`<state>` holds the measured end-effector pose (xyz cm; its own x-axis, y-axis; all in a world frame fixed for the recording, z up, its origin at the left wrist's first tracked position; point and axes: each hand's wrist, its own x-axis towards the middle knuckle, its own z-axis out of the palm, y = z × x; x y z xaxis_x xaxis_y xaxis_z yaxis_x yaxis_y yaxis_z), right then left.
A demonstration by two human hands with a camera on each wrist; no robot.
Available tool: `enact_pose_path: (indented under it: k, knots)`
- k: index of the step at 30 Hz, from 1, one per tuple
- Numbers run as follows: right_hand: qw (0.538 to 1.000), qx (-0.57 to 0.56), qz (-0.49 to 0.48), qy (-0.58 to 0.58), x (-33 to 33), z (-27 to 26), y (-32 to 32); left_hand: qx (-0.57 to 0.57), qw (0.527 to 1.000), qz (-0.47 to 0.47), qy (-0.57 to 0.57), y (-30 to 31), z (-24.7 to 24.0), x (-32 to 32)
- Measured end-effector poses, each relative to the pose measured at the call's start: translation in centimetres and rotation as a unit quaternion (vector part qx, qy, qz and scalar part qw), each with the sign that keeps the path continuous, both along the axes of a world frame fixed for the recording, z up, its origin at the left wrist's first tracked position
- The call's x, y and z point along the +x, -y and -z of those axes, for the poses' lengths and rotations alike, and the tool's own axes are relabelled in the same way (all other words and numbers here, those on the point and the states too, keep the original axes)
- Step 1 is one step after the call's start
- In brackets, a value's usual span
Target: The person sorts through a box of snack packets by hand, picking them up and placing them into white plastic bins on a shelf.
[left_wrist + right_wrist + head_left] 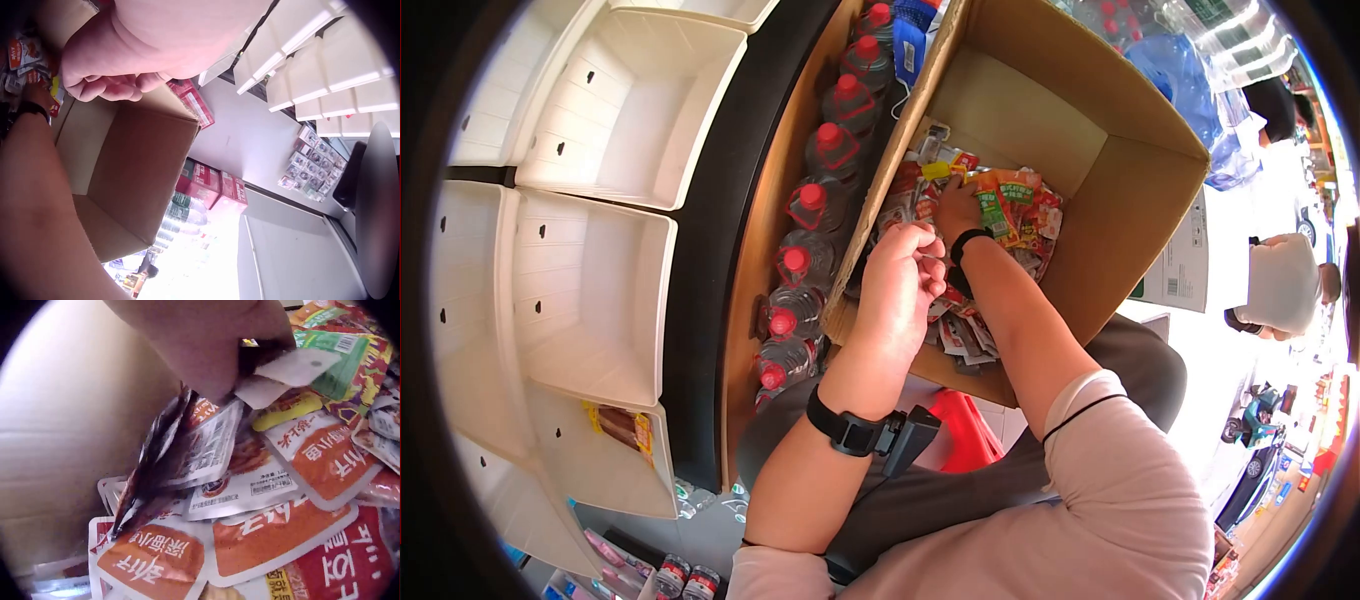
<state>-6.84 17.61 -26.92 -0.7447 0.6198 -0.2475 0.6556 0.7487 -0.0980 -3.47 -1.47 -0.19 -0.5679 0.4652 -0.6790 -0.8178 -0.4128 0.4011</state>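
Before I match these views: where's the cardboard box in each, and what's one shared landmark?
Head: cardboard box runs from upper middle to upper right, seen into its open top.
Left wrist: left half, with a brown wall showing.
Right wrist: only part shows; a pale inner wall fills the left.
Shared landmark: right hand among the packets: just above centre in head, upper left edge in left wrist, top middle in right wrist.

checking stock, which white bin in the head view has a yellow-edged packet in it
The lowest bin beside the black strip: a brown, yellow-edged packet shows inside, while the bins above it show none.
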Motion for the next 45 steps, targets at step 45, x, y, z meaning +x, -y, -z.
enact_pose_path:
  k: [45]
  knots:
    - [0.864,-0.323,-0.375,-0.095,15.5,-32.2,-3.8,-0.307,0.904,-0.264,-0.137,39.9,-12.3,9.5]
